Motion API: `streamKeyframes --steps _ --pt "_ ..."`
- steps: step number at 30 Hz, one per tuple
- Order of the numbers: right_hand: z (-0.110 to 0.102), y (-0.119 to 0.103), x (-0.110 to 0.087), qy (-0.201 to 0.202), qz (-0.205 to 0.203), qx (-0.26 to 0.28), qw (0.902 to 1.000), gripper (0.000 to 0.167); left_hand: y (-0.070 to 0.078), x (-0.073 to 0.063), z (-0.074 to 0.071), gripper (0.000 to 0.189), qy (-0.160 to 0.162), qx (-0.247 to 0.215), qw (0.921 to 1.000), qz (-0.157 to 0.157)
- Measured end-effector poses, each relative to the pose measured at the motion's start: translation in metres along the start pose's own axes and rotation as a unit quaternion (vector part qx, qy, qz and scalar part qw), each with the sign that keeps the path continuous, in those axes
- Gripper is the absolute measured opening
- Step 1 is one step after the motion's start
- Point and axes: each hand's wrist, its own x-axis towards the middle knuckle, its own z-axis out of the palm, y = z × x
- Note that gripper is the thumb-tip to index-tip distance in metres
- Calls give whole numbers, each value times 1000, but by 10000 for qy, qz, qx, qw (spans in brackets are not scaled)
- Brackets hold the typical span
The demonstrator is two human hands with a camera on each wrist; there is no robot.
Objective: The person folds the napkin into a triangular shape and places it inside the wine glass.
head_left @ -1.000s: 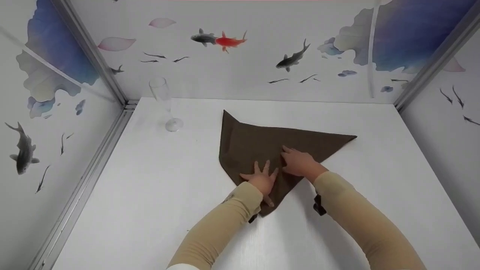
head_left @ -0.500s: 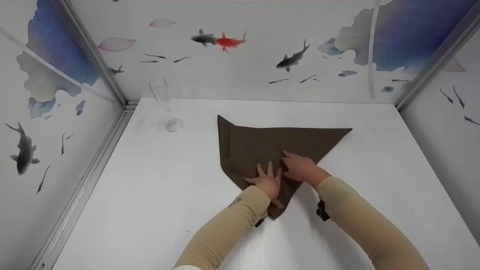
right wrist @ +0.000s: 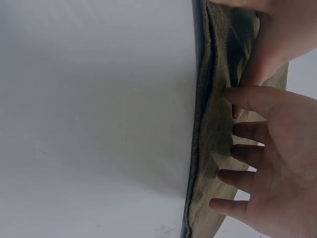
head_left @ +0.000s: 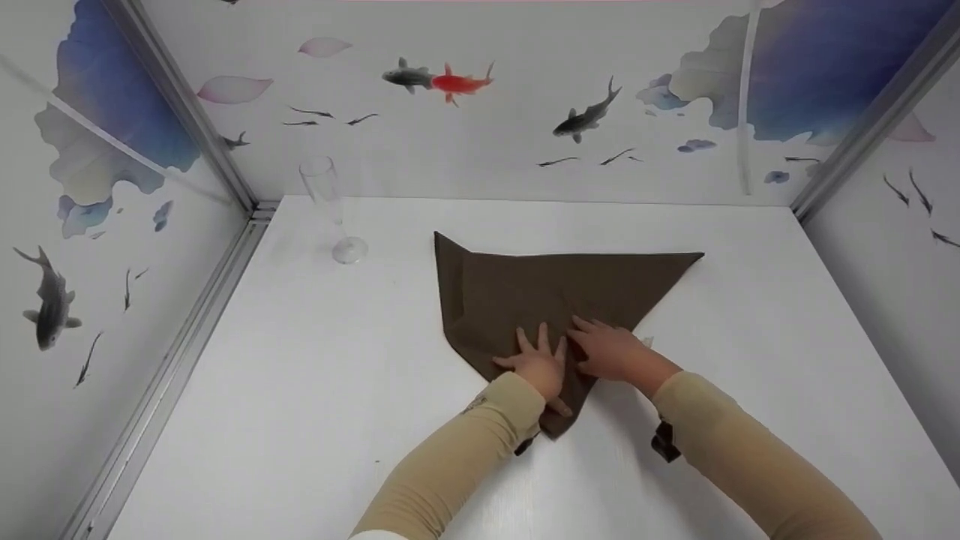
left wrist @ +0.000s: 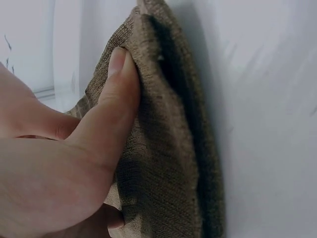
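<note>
A folded brown cloth napkin (head_left: 517,289) lies on the white table, its layers tapering to a point at the near end. My left hand (head_left: 540,369) presses on its lower part with fingers spread wide. In the left wrist view, the left thumb (left wrist: 116,94) lies flat along the cloth beside a raised, layered edge (left wrist: 166,99). Close to its right, my right hand (head_left: 613,352) touches the cloth with extended fingertips. The right wrist view shows those fingers (right wrist: 237,179) slightly bent against the fabric (right wrist: 210,144), with part of my left hand (right wrist: 285,42) above them.
An empty stemmed glass (head_left: 349,250) stands at the back left of the table (head_left: 285,375). White panels (head_left: 480,157) painted with fish and leaves close off the back and both sides, with metal framing (head_left: 169,360) along the left edge.
The napkin has turned slightly counterclockwise, its near point shifting right. My left hand has shifted a little right with it. My right hand has slid right and toward me over the cloth.
</note>
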Motion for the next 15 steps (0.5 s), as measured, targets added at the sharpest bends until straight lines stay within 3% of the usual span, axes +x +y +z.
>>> streamKeyframes --steps 9,15 --pt "7 -1 -9 -111 -42 237 9996 69 1 4 -1 118 -45 27 10000 -44" --pt "11 2 -10 -166 -37 548 9984 78 -4 6 -1 117 -27 -139 9998 153"
